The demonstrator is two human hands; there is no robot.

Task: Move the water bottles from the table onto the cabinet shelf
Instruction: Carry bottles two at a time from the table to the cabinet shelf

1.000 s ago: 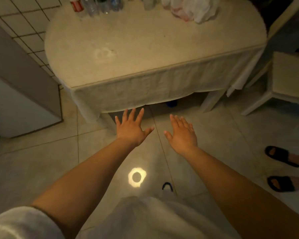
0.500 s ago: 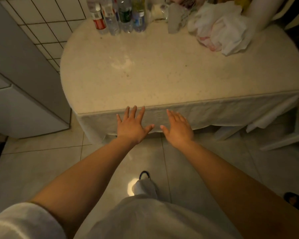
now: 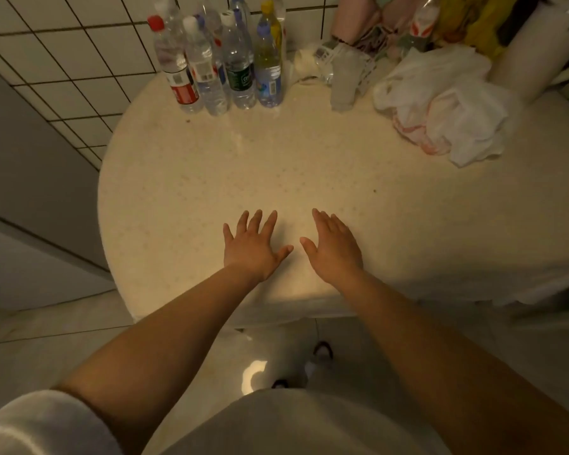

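At the far edge of the tabletop [image 3: 211,178], against the tiled wall [image 3: 79,60], the water bottles [image 3: 224,70] stand upright in a tight cluster; none is yet taken.

Both hands hover over the near tabletop, well apart from the bottles; the left hand [image 3: 250,247] has its fingers spread and straight, the right hand [image 3: 334,249] lies flat with fingers together, and neither holds anything; the bottles look like thin clear plastic, probably light and easily dented, smooth-sided; gripping round the labelled middle seems safest; a crumpled white bag [image 3: 447,103] lies to the right.
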